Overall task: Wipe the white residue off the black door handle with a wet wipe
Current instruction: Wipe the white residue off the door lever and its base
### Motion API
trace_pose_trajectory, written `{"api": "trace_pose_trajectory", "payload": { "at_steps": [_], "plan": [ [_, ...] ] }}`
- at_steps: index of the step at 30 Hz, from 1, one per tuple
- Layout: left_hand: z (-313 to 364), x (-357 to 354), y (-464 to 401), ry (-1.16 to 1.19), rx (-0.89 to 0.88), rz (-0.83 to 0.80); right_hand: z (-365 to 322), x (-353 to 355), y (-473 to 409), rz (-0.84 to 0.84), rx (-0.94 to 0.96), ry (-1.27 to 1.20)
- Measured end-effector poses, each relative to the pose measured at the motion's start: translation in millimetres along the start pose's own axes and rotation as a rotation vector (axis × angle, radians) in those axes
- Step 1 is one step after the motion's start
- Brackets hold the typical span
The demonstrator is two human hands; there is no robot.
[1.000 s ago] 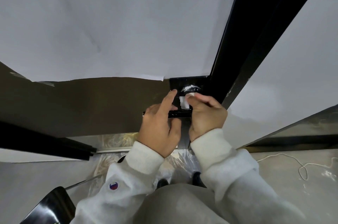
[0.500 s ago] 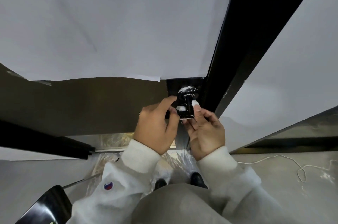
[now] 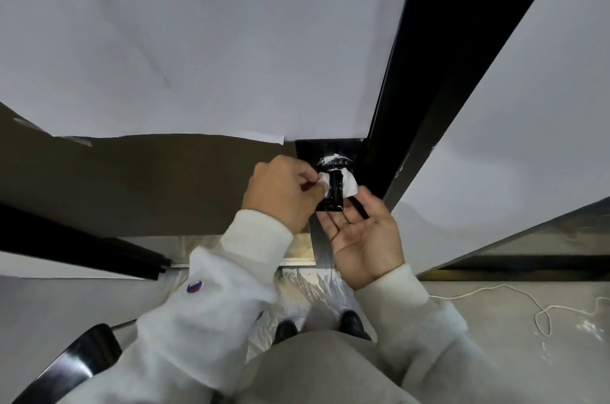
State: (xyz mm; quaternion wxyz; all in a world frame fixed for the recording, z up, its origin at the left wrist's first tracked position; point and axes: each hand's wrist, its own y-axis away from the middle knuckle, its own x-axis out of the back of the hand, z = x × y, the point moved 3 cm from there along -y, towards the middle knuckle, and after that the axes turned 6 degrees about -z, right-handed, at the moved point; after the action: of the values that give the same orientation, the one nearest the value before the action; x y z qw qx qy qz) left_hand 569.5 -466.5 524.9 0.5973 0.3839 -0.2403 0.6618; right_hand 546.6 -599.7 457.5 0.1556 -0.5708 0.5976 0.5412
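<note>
- Handle: black, on door edge plate, frame center, just at 12 o'clock of both hands. Neck's long axis runs 12–6 in the view; lever foot at its 6 o'clock end turns toward 9.
- Residue: white smear on the round collar at handle's 12 o'clock end, not yet cleaned.
- Wipe: passes behind the neck, w/ one tail showing at 9 o'clock side, other, bigger, at 3 o'clock side.
- L hand: at handle's 9 o'clock, fingers pinched together on the left tail, touching the neck's side.
- R hand: at 5 o'clock of handle, palm up, fingers apart and spread; fingertips near the right tail, but can't tell if they touch it. Not clamped on anything I can see.
- Key relation: residue lies at 12 o'clock of both tails, along the neck axis. L hand is nearer and already has the wipe.
- Judgement: mid-task; neck looks dark and mostly clean, collar is what's left. Next move prob needs R hand to catch the loose tail, then slide the wipe toward 12.
- Risk: loose tail slips out if only L pulls.
</note>
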Motion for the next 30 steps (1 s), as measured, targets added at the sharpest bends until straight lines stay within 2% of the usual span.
{"api": "trace_pose_trajectory", "payload": {
  "at_steps": [6, 10, 14, 20, 25, 28, 30],
  "plan": [
    [3, -13, 2, 0.020, 0.015, 0.144, -1, -6, -4, 0.053, 0.003, -0.008],
    [14, -20, 8, -0.005, -0.150, 0.166, 2, -11, -8, 0.089, -0.074, 0.033],
    [17, -19, 17, 0.022, -0.314, 0.199, 1, -18, -15, 0.147, -0.027, 0.047],
    [-10, -15, 15, -0.122, -0.267, 0.179, 8, -27, -29, 0.230, -0.048, -0.004],
    [-22, -5, 20, -0.066, -0.327, 0.166, 14, -29, -29, 0.284, 0.098, -0.079],
    [-22, -4, 21, -0.054, -0.348, 0.187, 12, -33, -22, 0.390, 0.304, 0.077],
    [-19, -3, 25, -0.054, -0.362, 0.181, 10, -35, -18, 0.441, 0.451, 0.267]
  ]
}}
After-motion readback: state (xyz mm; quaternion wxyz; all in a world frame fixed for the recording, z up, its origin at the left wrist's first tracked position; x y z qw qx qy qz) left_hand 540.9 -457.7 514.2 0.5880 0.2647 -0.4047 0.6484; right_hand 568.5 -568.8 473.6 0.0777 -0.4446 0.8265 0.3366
